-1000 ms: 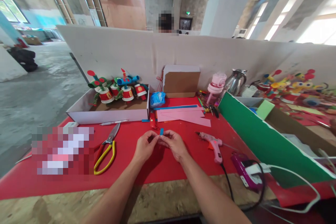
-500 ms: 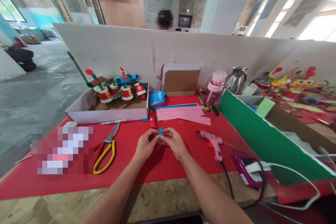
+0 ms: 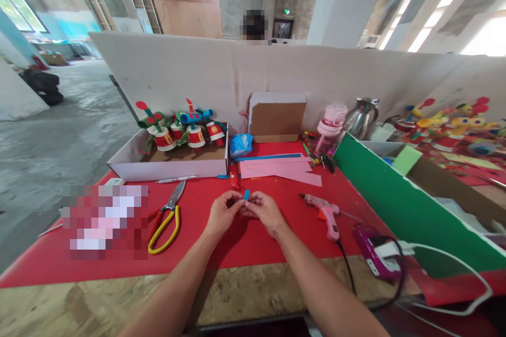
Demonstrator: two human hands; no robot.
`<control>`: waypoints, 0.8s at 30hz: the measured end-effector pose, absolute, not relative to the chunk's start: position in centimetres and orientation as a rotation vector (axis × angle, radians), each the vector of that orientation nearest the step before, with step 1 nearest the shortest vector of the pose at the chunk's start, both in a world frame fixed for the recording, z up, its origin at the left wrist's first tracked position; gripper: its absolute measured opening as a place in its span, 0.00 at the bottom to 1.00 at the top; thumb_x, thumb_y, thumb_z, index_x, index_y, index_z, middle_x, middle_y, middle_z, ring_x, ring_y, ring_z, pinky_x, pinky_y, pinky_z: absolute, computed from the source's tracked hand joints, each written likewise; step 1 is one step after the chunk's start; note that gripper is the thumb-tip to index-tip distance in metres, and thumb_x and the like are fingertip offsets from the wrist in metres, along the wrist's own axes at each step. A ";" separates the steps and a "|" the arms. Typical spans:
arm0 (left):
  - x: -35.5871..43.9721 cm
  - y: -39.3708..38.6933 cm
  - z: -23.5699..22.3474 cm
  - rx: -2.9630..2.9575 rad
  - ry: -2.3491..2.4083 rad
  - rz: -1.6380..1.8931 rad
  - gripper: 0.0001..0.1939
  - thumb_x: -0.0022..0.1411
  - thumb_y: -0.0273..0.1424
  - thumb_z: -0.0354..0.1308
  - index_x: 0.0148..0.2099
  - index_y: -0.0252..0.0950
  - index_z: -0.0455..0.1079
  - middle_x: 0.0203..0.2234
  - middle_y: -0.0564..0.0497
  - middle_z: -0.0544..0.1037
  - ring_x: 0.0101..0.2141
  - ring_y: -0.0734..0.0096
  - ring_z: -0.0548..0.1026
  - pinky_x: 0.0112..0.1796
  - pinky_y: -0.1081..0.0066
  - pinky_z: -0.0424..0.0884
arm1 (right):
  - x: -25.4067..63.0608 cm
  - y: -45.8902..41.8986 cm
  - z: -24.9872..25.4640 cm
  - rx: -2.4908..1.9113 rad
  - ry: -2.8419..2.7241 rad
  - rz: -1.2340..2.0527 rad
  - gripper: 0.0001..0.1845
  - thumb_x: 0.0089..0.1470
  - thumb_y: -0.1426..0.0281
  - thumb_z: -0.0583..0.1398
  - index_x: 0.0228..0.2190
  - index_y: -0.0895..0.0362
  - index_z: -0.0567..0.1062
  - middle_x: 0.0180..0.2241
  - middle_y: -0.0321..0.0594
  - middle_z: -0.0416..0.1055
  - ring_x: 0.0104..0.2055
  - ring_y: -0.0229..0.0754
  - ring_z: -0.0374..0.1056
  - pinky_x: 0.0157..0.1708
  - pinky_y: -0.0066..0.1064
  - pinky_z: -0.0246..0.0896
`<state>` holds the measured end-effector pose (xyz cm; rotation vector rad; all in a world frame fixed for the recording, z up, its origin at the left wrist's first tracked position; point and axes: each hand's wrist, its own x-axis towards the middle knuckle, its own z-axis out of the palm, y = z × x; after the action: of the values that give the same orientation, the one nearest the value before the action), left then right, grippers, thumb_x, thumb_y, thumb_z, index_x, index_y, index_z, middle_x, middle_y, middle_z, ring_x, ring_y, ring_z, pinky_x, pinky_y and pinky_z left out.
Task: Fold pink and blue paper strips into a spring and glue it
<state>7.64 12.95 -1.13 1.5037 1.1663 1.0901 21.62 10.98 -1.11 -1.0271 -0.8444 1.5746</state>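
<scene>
Between my fingertips, over the red table cover, is a small blue strip (image 3: 247, 194), probably paper; its lower end is hidden by the fingers. My left hand (image 3: 223, 213) pinches it from the left, thumb and forefinger together. From the other side my right hand (image 3: 265, 212) is closed on the same strip, its thumb meeting the left one. Just beyond the hands lies a red object (image 3: 234, 176), partly covered. Pink paper strips (image 3: 276, 168) and a long blue strip (image 3: 272, 157) are spread farther back.
Yellow-and-red-handled scissors (image 3: 169, 216) lie left, a pink glue gun (image 3: 324, 211) right, its cord running to a purple power strip (image 3: 375, 253). A white box (image 3: 169, 170) holds several paper-cup figures (image 3: 195, 137). A green-sided box (image 3: 395, 205) bounds the right. Behind stands a white partition (image 3: 190, 73).
The blue strip has tilted a little to the right between my fingers. The whole view has shifted slightly, and both hands keep their pinch.
</scene>
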 end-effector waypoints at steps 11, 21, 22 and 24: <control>7.5 13.0 -1.2 1.405 1.064 1.065 0.09 0.49 0.34 0.60 0.33 0.34 0.73 0.28 0.49 0.78 0.31 0.69 0.73 0.36 0.70 0.69 | 21.6 11.0 -1.2 -1.039 -0.876 1.572 0.20 0.32 0.61 0.71 0.24 0.58 0.70 0.23 0.34 0.73 0.25 0.36 0.72 0.31 0.31 0.70; 7.3 12.5 0.0 1.889 1.086 1.121 0.05 0.54 0.29 0.54 0.30 0.38 0.72 0.25 0.51 0.75 0.29 0.70 0.72 0.34 0.71 0.68 | 22.0 11.0 -0.8 -1.029 -0.801 1.625 0.19 0.31 0.63 0.71 0.24 0.58 0.71 0.23 0.35 0.75 0.23 0.35 0.71 0.30 0.29 0.69; 7.2 12.5 0.2 1.947 1.074 1.107 0.06 0.55 0.28 0.53 0.30 0.39 0.72 0.26 0.50 0.76 0.30 0.69 0.72 0.35 0.71 0.68 | 22.1 11.0 -0.8 -1.021 -0.791 1.632 0.18 0.31 0.64 0.71 0.25 0.58 0.71 0.23 0.35 0.75 0.22 0.35 0.71 0.29 0.28 0.69; 7.1 12.3 0.5 2.020 1.047 1.086 0.08 0.56 0.28 0.52 0.32 0.40 0.73 0.28 0.49 0.76 0.32 0.68 0.73 0.36 0.70 0.68 | 22.2 11.1 -0.8 -1.001 -0.769 1.645 0.18 0.31 0.64 0.70 0.25 0.58 0.72 0.23 0.34 0.75 0.22 0.35 0.71 0.28 0.28 0.69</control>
<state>7.09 12.32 0.50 2.0202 1.0474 1.0857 22.21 11.06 -0.76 -1.0014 -0.7692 1.6454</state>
